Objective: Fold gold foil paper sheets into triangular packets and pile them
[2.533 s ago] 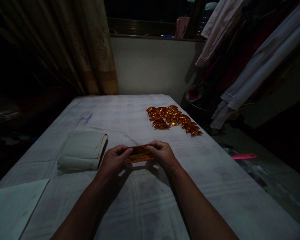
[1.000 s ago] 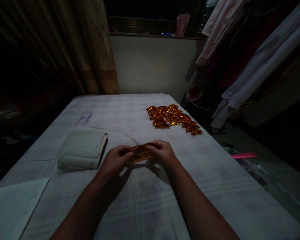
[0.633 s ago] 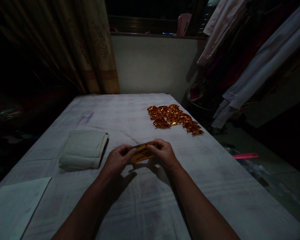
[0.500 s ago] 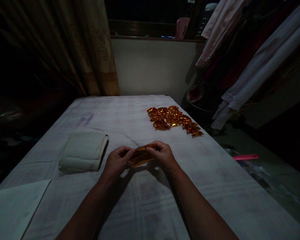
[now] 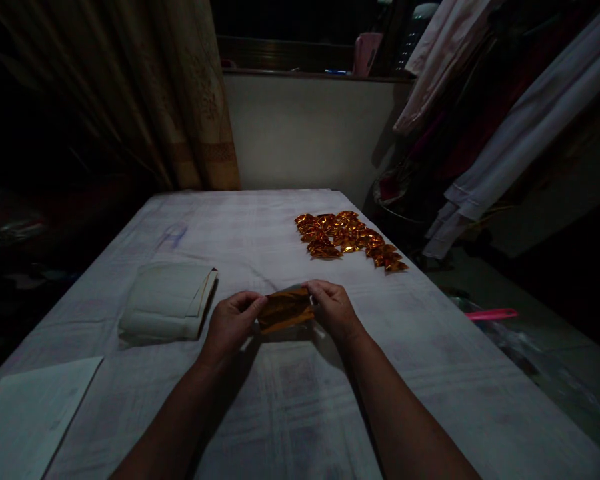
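A table (image 5: 430,373) covered by a pale cloth fills the middle of the view, running from the near edge to a light wall under a window ledge. A curtain (image 5: 195,100) hangs at the far left corner, and pale garments (image 5: 505,133) hang to the right of the table. A white sheet (image 5: 25,413) lies flat at the near left edge. Farther in, on the left half, sits a stack of pale paper (image 5: 165,300), its open edge turned toward the centre. On the far right part of the cloth lies a heap of folded gold pieces (image 5: 347,239), touching and overlapping one another, well apart from the hands. Off the table to the right, a pink strip (image 5: 490,313) shows low in the dark.

Both forearms reach in from the near edge and meet at the table's centre. The left hand (image 5: 230,323) pinches the left end of a gold foil sheet (image 5: 285,310), fingers curled narrow around its edge. The right hand (image 5: 333,310) grips the right end likewise, thumb on top. The foil spans the gap between the two hands, just above the cloth, to the right of the paper stack; whether it touches the cloth cannot be told.
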`<state>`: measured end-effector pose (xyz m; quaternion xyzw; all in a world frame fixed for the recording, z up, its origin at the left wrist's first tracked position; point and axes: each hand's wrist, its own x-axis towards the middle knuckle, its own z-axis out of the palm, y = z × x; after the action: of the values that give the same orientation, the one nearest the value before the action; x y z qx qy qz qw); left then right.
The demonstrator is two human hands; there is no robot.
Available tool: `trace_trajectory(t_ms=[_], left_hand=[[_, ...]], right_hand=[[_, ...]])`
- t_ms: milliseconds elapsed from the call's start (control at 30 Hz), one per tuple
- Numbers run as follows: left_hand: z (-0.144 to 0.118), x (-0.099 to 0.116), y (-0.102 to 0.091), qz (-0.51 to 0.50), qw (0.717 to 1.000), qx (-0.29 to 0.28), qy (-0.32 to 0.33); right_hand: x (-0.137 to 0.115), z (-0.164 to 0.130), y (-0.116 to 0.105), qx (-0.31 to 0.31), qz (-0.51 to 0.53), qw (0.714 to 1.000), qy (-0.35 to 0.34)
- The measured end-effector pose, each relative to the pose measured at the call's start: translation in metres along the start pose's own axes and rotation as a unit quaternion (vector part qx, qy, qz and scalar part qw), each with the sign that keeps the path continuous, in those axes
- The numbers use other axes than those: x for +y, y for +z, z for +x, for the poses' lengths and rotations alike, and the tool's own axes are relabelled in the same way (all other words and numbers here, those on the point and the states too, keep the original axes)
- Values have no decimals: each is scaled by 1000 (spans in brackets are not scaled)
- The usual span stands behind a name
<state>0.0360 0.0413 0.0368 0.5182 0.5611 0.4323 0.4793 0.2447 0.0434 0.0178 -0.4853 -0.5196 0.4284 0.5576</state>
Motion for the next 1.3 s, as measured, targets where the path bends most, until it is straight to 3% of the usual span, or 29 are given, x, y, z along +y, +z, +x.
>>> trace_trajectory(t_ms=[333,733,867,1067,1200,1300], left_hand=[[0,0,2,50,998,-6,26],[1,0,-1,94,995,-10,42],[1,0,-2,133,989,-15,58],[-1,-2,-3,199,976,-35,79],[-2,-3,-2,256,963,-41,75],[-4,-3,0,351,933,-47,59]], right_hand=[[13,0,3,-1,70,996,55],[12,-1,1,-23,47,998,33],[6,-3,3,-35,50,997,57],[8,-4,9,7,43,997,70],[14,-5,11,24,-41,997,67],[13,-8,15,33,-229,971,63]])
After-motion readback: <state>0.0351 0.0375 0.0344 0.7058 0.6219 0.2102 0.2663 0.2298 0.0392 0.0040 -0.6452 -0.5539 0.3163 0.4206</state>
